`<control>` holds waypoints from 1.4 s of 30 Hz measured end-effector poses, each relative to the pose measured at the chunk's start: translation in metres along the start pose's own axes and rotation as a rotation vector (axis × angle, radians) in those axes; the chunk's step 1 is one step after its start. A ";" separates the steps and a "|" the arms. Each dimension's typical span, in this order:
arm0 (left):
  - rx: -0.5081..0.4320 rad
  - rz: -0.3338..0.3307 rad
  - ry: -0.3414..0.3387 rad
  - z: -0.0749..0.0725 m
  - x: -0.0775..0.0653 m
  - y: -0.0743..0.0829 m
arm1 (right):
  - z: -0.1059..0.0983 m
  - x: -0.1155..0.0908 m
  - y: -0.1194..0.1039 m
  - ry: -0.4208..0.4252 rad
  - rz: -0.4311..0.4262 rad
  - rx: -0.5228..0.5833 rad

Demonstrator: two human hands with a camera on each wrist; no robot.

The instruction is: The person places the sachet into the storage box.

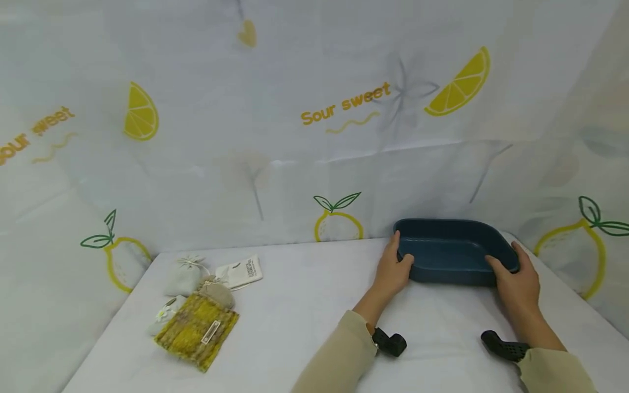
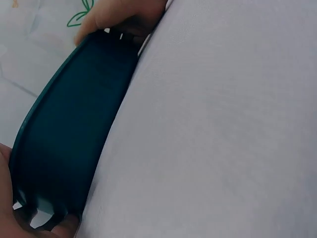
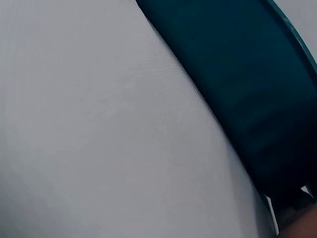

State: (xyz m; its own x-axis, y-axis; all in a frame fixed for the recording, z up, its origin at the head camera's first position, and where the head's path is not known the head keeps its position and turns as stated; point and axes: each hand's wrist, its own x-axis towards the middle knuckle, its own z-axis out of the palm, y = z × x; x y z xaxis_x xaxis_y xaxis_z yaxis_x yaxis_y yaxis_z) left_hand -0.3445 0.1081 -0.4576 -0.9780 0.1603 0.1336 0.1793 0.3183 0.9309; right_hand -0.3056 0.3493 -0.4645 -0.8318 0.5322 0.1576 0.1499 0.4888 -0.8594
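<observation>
A dark blue rectangular basin (image 1: 449,248) with rounded corners stands at the back right of the white table, its inside bare. My left hand (image 1: 393,267) grips its left end, thumb over the rim and fingers around the outer wall. At the opposite end my right hand (image 1: 516,281) holds the rim the same way, thumb on the inner side. In the left wrist view the basin's outer side (image 2: 74,119) spans between both hands, its lower edge close along the cloth. The right wrist view shows the long wall (image 3: 237,84), with only a bit of the hand at the corner.
At the left of the table (image 1: 304,327) lie a yellow-brown patterned pouch (image 1: 199,330), a pale drawstring sachet (image 1: 183,279), a beige round sachet (image 1: 218,295), a flowered sachet (image 1: 167,314) and a white printed pouch (image 1: 241,272). A lemon-print curtain (image 1: 275,136) rises behind.
</observation>
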 end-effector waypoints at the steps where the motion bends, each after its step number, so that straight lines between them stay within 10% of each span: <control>1: -0.004 0.000 -0.001 -0.004 -0.001 -0.002 | 0.001 0.000 -0.001 -0.017 -0.013 -0.011; 17: 0.001 0.016 0.006 -0.063 -0.014 -0.039 | 0.035 -0.012 -0.022 -0.303 -0.161 -0.079; 42: 0.065 0.059 0.090 -0.145 -0.057 -0.065 | 0.078 -0.056 -0.062 -0.511 -0.265 -0.127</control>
State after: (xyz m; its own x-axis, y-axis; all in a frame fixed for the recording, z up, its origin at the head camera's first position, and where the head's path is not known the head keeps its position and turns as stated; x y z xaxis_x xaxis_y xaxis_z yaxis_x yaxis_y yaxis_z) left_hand -0.3160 -0.0567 -0.4761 -0.9706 0.0969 0.2205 0.2408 0.3708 0.8970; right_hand -0.3105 0.2354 -0.4584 -0.9969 -0.0048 0.0780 -0.0620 0.6555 -0.7527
